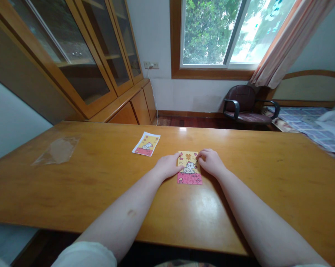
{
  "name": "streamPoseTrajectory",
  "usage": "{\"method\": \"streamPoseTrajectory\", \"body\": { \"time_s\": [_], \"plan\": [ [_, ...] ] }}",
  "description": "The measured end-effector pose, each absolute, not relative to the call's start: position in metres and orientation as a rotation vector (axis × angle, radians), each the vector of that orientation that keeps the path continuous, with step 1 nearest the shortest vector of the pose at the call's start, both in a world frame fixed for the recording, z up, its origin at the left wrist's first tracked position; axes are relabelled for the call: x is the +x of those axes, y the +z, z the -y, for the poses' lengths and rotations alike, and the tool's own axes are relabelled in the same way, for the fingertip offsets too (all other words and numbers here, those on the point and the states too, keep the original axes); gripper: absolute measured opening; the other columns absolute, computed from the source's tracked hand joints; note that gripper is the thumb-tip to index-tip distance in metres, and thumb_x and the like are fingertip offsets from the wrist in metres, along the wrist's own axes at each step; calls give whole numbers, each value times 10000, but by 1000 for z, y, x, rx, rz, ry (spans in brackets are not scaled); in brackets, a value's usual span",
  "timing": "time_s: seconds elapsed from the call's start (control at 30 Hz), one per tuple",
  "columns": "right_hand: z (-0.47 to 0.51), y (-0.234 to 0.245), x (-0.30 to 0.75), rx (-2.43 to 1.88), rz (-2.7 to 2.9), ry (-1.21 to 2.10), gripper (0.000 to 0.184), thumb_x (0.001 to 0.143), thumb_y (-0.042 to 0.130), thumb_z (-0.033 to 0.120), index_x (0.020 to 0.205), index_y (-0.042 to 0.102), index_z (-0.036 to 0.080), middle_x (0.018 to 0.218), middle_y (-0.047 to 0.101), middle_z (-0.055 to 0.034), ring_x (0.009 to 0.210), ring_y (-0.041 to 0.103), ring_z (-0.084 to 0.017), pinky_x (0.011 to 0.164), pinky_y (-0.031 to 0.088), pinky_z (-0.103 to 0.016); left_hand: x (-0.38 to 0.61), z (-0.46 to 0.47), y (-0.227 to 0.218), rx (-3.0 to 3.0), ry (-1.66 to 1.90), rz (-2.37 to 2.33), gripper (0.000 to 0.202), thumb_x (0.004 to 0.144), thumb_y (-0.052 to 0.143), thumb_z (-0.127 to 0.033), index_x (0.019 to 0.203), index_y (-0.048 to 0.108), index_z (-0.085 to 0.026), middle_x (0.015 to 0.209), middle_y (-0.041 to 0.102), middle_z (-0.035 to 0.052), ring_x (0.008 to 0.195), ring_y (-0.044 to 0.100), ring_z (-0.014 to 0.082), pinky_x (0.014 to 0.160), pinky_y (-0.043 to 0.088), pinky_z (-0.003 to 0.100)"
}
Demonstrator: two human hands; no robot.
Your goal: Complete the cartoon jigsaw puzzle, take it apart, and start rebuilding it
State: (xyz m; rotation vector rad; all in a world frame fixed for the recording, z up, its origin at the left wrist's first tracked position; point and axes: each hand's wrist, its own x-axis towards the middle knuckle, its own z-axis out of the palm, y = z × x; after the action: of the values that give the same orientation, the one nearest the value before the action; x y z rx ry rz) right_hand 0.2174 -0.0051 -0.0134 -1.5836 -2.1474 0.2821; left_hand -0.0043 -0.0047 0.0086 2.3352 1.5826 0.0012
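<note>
A small jigsaw puzzle [189, 178] lies flat on the wooden table in front of me, yellow above and pink below, with a white cartoon animal in the middle. Near its top, a piece-shaped gap shows the brown tabletop. My left hand [169, 165] rests against the puzzle's left edge, thumb and forefinger apart and touching it. At the upper right edge, my right hand [211, 161] has its fingers curled and pinched together; whatever is between them is hidden. Further left lies a white-bordered picture card [146, 144] with the same design.
A crumpled clear plastic bag [57, 151] lies on the left of the table [106, 178]. Beyond the table stand a glass-door cabinet [100, 48], an office chair [241, 102] and a bed [312, 122], with a window [209, 33] behind.
</note>
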Motion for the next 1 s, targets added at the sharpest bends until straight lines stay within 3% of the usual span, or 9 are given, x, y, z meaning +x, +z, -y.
{"method": "streamPoseTrajectory", "body": {
  "time_s": [0.13, 0.43, 0.63, 1.0],
  "plan": [
    [7, -13, 215, -1469, 2223, 340, 184, 757, 547, 150, 738, 718, 215, 958, 711, -26, 903, 591, -194, 867, 398, -336, -4, 4, 8, 2328, -2, -1587, 646, 788, 520, -575, 1352, 410, -279, 1203, 637, 86, 1040, 620, 288, 817, 479, 356],
    [8, -10, 213, -1500, 2270, 271, 227, 828, 523, 207, 955, 710, 196, 997, 685, -69, 920, 587, -198, 853, 395, -328, -4, 6, 12, 2316, -26, -1594, 643, 799, 513, -566, 1362, 401, -278, 1216, 628, 88, 1049, 616, 288, 828, 475, 357],
    [9, -9, 212, -1569, 2275, 268, 185, 821, 537, 219, 828, 721, 205, 939, 697, -57, 878, 581, -193, 841, 392, -323, -2, 7, 15, 2308, -40, -1598, 642, 799, 521, -561, 1360, 407, -272, 1209, 632, 93, 1051, 614, 291, 826, 474, 359],
    [12, -8, 207, -1472, 2344, 285, 221, 864, 517, 259, 913, 731, 235, 1005, 668, -60, 913, 558, -199, 852, 370, -352, -4, 5, 10, 2321, -24, -1580, 638, 804, 515, -558, 1364, 399, -275, 1218, 628, 88, 1064, 610, 285, 840, 472, 354]
  ]
}}
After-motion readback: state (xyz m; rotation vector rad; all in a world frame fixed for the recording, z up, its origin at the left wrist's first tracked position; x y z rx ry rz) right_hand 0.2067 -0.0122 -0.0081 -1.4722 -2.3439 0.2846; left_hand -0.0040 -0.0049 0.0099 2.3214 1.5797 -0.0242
